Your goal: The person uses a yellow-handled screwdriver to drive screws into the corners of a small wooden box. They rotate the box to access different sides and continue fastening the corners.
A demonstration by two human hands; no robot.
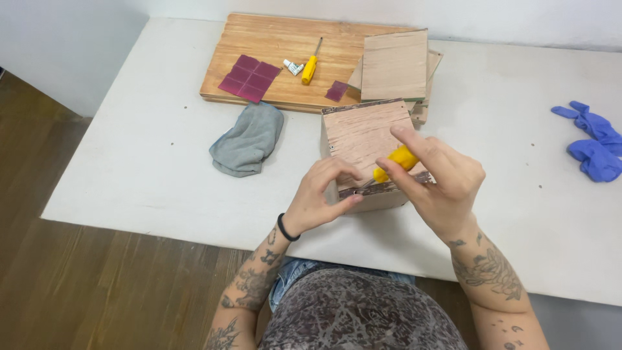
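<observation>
A small wooden box (363, 136) stands on the white table (142, 162) in front of me. My left hand (321, 198) rests against its near left corner, fingers curled on the edge. My right hand (440, 178) grips a yellow-handled screwdriver (396, 162), whose tip points down at the box's near edge by my left fingers. The box's top is pale wood with dark trim at its near and far edges.
A wooden board (285, 39) at the back carries dark red sandpaper squares (249, 78), a second yellow screwdriver (310, 68) and a small white tube (293, 67). Stacked wooden panels (395, 65) lie behind the box. A grey cloth (249, 139) lies left, blue gloves (593, 139) far right.
</observation>
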